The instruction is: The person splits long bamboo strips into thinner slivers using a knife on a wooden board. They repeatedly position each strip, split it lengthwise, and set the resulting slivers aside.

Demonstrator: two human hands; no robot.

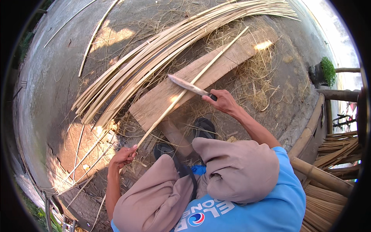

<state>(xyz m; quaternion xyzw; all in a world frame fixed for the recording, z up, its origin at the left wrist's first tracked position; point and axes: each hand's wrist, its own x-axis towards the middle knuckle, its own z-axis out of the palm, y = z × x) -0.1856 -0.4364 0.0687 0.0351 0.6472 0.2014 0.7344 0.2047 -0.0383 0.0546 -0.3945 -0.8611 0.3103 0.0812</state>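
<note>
Grasping a thin bamboo strip point(193, 82), left hand point(123, 156); right hand point(223, 101) clenched on knife point(189, 86) crossing it, wooden plank point(201, 75) beneath, split-strip pile point(154, 58) beyond both hands.

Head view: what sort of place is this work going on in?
Probably an outdoor yard used for bamboo craft. A pile of split bamboo strips lies on bare ground, a wooden plank serves as a work surface, and shavings lie around it.

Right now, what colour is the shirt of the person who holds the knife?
The shirt is light blue; the head view shows it best.
</note>
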